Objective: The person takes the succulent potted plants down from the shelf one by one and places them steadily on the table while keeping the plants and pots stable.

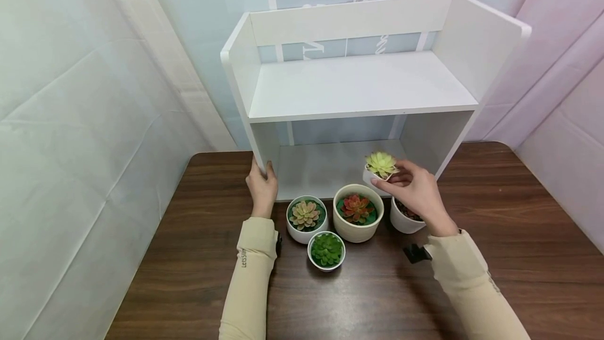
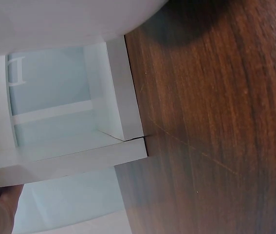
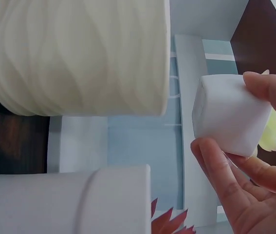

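Observation:
My right hand (image 1: 415, 188) pinches a small square white pot (image 3: 232, 114) with a pale green succulent (image 1: 381, 163) in it, held up before the shelf's lower level. The left hand (image 1: 262, 188) grips the left side panel of the white shelf (image 1: 363, 85) near its bottom; the left wrist view shows fingers (image 2: 11, 197) behind that panel. Below the right hand stands a white pot (image 1: 407, 220), partly hidden by it. Beside it is a cream pot (image 1: 355, 231) with a red succulent (image 1: 357, 209).
A white pot with a pinkish succulent (image 1: 304, 215) and a smaller one with a green succulent (image 1: 326, 250) stand on the dark wood table (image 1: 377, 298), left of the cream pot. Pale curtains (image 1: 94, 93) hang around the table.

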